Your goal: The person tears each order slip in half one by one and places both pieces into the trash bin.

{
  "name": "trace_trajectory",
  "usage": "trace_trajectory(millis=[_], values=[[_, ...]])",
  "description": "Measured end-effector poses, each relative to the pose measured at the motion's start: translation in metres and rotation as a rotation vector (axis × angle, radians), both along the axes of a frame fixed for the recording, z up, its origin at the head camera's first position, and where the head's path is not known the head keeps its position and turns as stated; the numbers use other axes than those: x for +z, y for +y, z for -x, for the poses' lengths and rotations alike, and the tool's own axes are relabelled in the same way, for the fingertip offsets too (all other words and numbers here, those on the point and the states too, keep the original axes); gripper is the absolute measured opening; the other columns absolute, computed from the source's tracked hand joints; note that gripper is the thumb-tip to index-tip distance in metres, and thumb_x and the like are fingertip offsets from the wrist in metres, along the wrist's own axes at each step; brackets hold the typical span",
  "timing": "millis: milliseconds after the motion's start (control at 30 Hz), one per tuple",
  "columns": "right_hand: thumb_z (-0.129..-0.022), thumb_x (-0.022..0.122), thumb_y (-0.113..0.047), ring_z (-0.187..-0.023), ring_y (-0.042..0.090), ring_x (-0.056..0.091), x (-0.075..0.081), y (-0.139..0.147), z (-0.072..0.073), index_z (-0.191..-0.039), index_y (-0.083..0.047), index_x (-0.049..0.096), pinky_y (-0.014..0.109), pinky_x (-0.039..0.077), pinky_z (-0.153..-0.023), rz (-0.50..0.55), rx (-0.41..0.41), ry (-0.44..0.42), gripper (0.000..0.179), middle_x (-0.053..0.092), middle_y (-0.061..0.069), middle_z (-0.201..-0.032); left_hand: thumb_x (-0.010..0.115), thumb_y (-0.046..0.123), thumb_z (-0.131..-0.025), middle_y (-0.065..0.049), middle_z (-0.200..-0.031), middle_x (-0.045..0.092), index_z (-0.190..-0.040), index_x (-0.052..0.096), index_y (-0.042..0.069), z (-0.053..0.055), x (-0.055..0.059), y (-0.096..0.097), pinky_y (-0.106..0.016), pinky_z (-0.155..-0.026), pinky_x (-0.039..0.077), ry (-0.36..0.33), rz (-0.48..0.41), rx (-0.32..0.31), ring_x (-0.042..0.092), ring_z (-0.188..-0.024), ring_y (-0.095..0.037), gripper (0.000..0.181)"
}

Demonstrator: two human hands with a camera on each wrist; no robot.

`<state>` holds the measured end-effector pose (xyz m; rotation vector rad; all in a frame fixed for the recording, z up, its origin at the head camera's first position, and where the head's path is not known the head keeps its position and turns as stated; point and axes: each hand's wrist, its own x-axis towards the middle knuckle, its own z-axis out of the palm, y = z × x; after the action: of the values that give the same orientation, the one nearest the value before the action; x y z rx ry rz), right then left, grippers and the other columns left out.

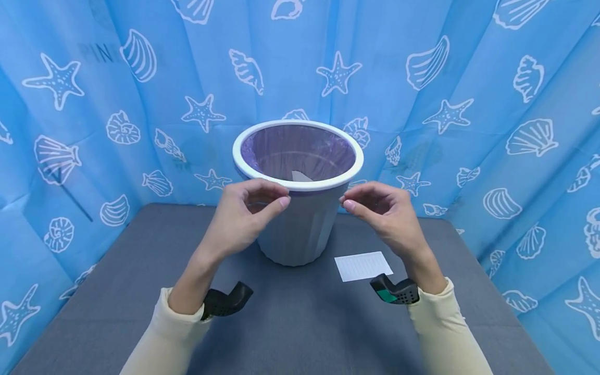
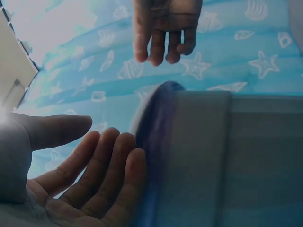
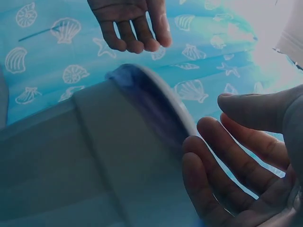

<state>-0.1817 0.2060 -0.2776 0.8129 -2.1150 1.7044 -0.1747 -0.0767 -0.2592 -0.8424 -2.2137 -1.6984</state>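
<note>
A grey trash bin (image 1: 294,234) stands upright, with a white rim ring (image 1: 357,159) around its top and a purple bag (image 1: 300,148) lining the inside. Part of a pale sheet (image 1: 300,176) shows inside the bin, its lower part hidden by the near rim. My left hand (image 1: 239,219) hovers at the bin's front left, fingers loosely bent near the rim and thumb apart from them. On the other side my right hand (image 1: 389,216) is held much the same way, fingertips close to the bin's right wall. Neither hand holds anything; both wrist views show bare palms.
A white printed paper slip (image 1: 362,266) lies on the grey tabletop (image 1: 300,323), right of the bin and below my right hand. Blue curtains (image 1: 290,62) with shell and starfish prints enclose the back and sides. Black wrist cameras (image 1: 227,301) sit on both wrists.
</note>
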Motion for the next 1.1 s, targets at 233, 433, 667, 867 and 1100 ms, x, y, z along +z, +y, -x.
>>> trace_trajectory(millis=[233, 433, 667, 867, 1100], values=[[-0.091, 0.07, 0.006, -0.094, 0.023, 0.07, -0.031, 0.002, -0.001, -0.108, 0.007, 0.07, 0.029, 0.056, -0.082, 0.008, 0.002, -0.057, 0.017, 0.072, 0.012, -0.102, 0.071, 0.012, -0.096, -0.008, -0.106, 0.072, -0.114, 0.071, -0.001, -0.001, -0.037, 0.001, -0.047, -0.087, 0.056, -0.063, -0.003, -0.007, 0.07, -0.095, -0.02, 0.022], [-0.092, 0.07, 0.005, -0.094, 0.02, 0.07, -0.057, 0.007, -0.001, -0.109, 0.006, 0.07, 0.028, 0.056, -0.081, -0.017, -0.022, -0.076, 0.018, 0.072, 0.013, -0.103, 0.071, 0.015, -0.097, -0.008, -0.107, 0.072, -0.114, 0.071, -0.001, 0.002, -0.067, 0.0, -0.045, -0.089, 0.055, -0.136, -0.018, 0.011, 0.069, -0.098, -0.021, 0.024], [-0.092, 0.07, 0.003, -0.094, 0.019, 0.069, -0.08, 0.01, 0.0, -0.11, 0.007, 0.069, 0.027, 0.055, -0.081, -0.029, -0.054, -0.12, 0.018, 0.071, 0.014, -0.103, 0.07, 0.015, -0.097, -0.009, -0.107, 0.072, -0.115, 0.07, -0.002, 0.006, -0.092, -0.003, -0.043, -0.088, 0.054, -0.203, -0.033, 0.024, 0.068, -0.098, -0.021, 0.025], [-0.093, 0.071, 0.001, -0.094, 0.018, 0.069, -0.089, 0.011, 0.003, -0.11, 0.009, 0.068, 0.026, 0.055, -0.082, -0.03, -0.077, -0.142, 0.02, 0.07, 0.019, -0.104, 0.07, 0.014, -0.097, -0.01, -0.105, 0.072, -0.114, 0.07, -0.003, 0.008, -0.101, -0.003, -0.044, -0.087, 0.054, -0.213, -0.036, 0.029, 0.068, -0.096, -0.022, 0.024], [-0.094, 0.071, -0.001, -0.093, 0.015, 0.069, -0.098, 0.021, 0.013, -0.111, 0.008, 0.069, 0.025, 0.055, -0.083, -0.033, -0.144, -0.145, 0.019, 0.07, 0.023, -0.105, 0.07, 0.013, -0.097, -0.01, -0.104, 0.071, -0.114, 0.071, -0.003, 0.009, -0.106, -0.004, -0.034, -0.083, 0.054, -0.223, -0.031, 0.044, 0.068, -0.094, -0.022, 0.023]])
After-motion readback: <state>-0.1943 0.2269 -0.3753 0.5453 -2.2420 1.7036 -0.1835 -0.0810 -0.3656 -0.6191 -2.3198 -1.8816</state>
